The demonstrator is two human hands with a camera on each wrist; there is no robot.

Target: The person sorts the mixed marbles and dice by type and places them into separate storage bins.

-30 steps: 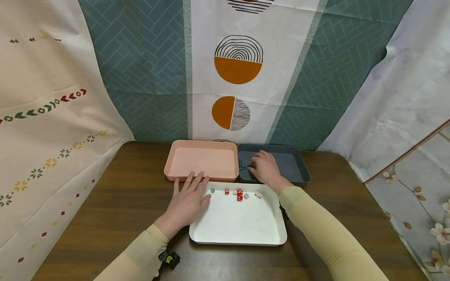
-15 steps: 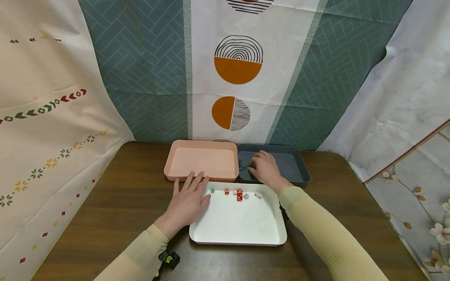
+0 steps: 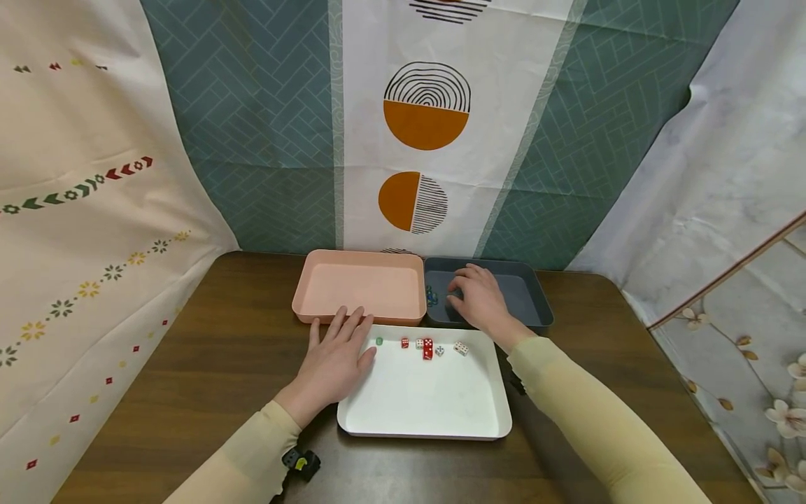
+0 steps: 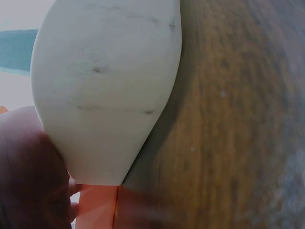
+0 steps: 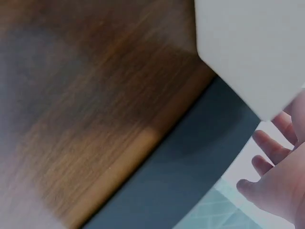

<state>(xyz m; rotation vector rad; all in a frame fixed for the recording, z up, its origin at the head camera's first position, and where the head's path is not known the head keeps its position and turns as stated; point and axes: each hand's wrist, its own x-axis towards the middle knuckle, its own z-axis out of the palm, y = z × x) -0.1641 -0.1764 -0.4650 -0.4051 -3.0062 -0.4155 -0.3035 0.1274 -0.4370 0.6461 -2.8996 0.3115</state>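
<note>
My left hand (image 3: 336,362) lies with straight, spread fingers over the left back corner of the white tray (image 3: 425,406). Its fingertips reach the front rim of the pink tray (image 3: 368,280). Over the dark blue tray (image 3: 522,290) hovers my right hand (image 3: 481,297), fingers loosely bent and thumb apart, with nothing visible between them. Small blue-green pieces (image 3: 431,296) cluster at that tray's left wall, just left of the right hand. Along the back of the white tray are a small green piece (image 3: 379,341), red dice (image 3: 427,350) and white dice (image 3: 461,348).
The pink and dark trays stand side by side behind the white one on a brown wooden table (image 3: 220,350). A patterned cloth (image 3: 403,140) hangs at the table's back edge, with more cloth on both sides.
My right hand has lifted slightly away from the blue-green pieces, which now sit closer to the dark tray's left wall. The left hand has stayed in place.
</note>
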